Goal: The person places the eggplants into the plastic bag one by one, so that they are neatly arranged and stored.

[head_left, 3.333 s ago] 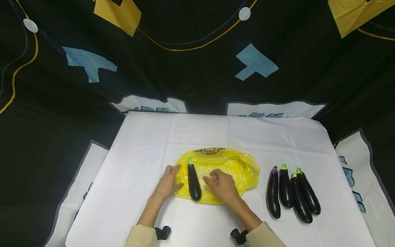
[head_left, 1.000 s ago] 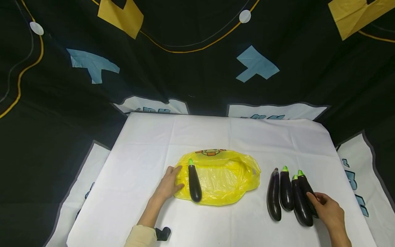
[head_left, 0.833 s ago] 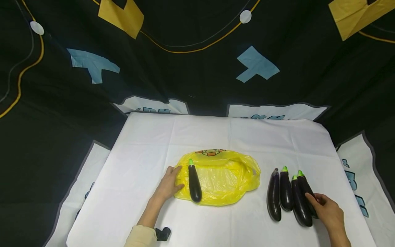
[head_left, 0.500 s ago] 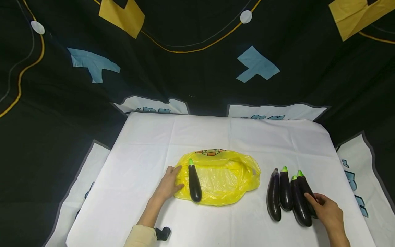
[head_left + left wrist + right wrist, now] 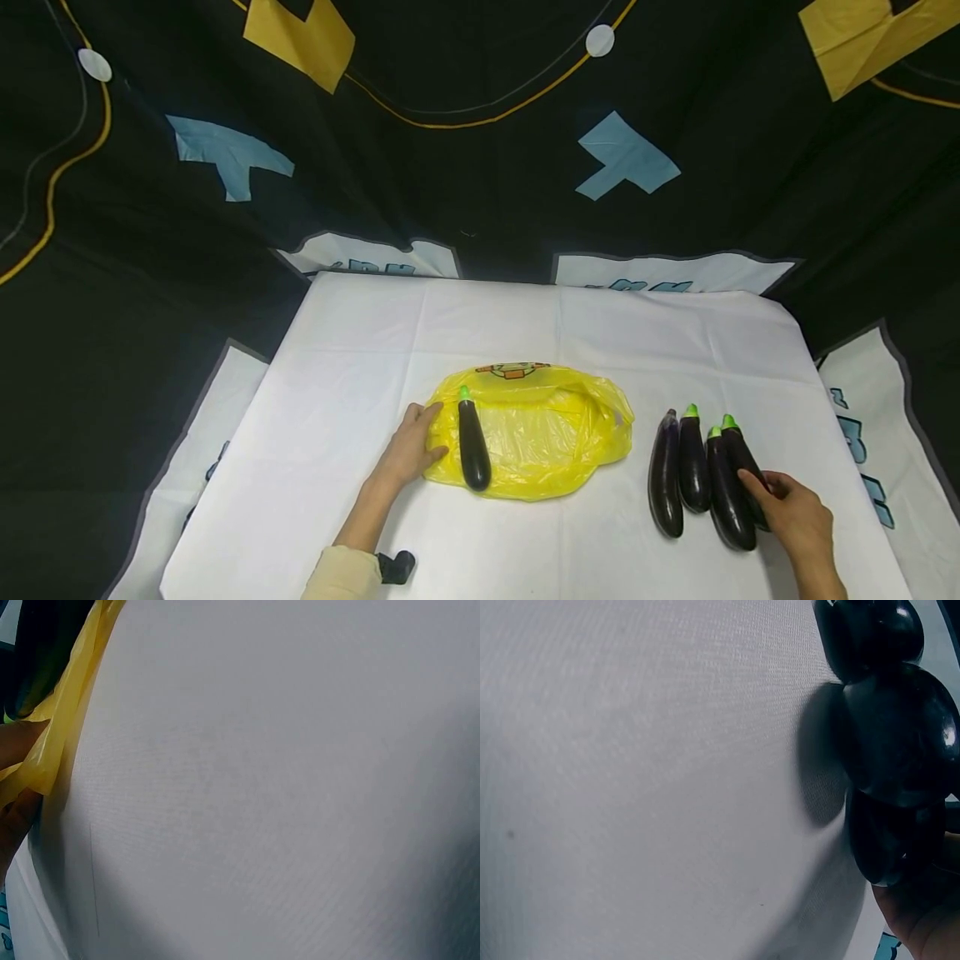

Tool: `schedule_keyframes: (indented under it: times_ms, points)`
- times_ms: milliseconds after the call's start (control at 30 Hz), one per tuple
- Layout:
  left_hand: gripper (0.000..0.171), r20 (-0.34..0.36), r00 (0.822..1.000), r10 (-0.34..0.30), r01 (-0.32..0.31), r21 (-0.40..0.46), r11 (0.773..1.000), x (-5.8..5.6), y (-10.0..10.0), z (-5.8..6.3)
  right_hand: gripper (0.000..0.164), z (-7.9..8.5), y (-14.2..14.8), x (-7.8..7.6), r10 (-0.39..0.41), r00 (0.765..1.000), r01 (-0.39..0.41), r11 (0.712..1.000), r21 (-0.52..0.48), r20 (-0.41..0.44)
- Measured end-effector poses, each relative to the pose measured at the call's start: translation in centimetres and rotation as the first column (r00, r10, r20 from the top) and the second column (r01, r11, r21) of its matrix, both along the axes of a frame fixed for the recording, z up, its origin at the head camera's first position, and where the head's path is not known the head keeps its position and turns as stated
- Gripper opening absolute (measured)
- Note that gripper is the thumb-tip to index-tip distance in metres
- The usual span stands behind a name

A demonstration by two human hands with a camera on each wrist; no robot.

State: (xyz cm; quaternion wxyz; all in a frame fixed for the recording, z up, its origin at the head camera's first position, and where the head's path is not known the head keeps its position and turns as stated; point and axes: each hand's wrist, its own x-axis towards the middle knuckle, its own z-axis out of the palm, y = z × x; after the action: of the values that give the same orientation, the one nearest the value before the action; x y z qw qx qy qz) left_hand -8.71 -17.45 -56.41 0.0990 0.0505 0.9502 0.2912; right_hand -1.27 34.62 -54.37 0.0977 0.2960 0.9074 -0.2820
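A crumpled yellow plastic bag [image 5: 540,450] lies on the white table, with one dark eggplant [image 5: 474,446] lying on its left part. At the bag's left edge is my left hand [image 5: 408,446]; in the left wrist view the bag's edge [image 5: 56,742] passes between thumb and finger, pinched. Several more eggplants [image 5: 665,475] lie side by side to the right. My right hand [image 5: 798,512] grips the rightmost eggplant [image 5: 742,458] near its lower end, thumb on top. Eggplant ends [image 5: 896,735] fill the right of the right wrist view; the fingers' far side is hidden.
The table [image 5: 480,325] is covered with white cloth. A black curtain [image 5: 480,192] with yellow and blue shapes hangs behind it. On the left wrist sits a small black device [image 5: 397,567]. White cloth stretches between the bag and the eggplant group.
My right hand left the bag, moved right to the eggplants and took hold of the rightmost one. Over the last second it barely shifts. My left hand stays at the bag's edge.
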Motion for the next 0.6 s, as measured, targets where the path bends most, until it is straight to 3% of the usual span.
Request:
schedule_keyframes:
  times_ms: [600]
  points:
    - [0.075, -0.009, 1.0, -0.013, 0.013, 0.006, 1.0, 0.12, -0.08, 0.13, 0.077, 0.13, 0.06, 0.16, -0.017, 0.999, 0.018, 0.999, 0.027, -0.038]
